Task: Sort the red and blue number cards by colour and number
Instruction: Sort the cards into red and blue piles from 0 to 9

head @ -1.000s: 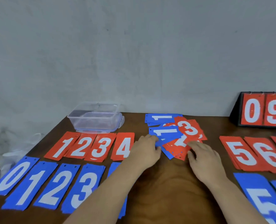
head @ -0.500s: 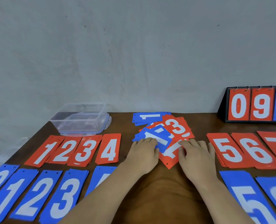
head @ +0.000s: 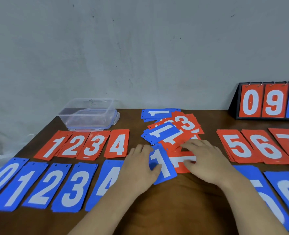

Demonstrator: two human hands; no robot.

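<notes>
A blue 1 is held by the left hand near the middle of the tabletop. The thumb is laid across the card's face and the fingers are curled at its left edge, so the card is clamped between them. The card is tilted a little, with its top towards the pile. Whether it is lifted clear of the tabletop cannot be told.

The right hand is laid flat just beside it. Its fingers are straight and spread apart, and are pressed on the pile's near red cards. The thumb is set on a red 1 that lies sideways, partly under the blue 1.

In the pile, red and blue cards are mixed and overlapped. A red 3 and another blue 1 card are seen on top. A small blue stack is placed behind it.

Sorted stacks are laid out on either side. Red 1 to 4 are set on the left, with blue 0 to 4 in front of them. Red 5 to 7 are set on the right, with blue 5 and 6 in front.

A clear box is placed at the back left. A scoreboard is stood at the back right.
</notes>
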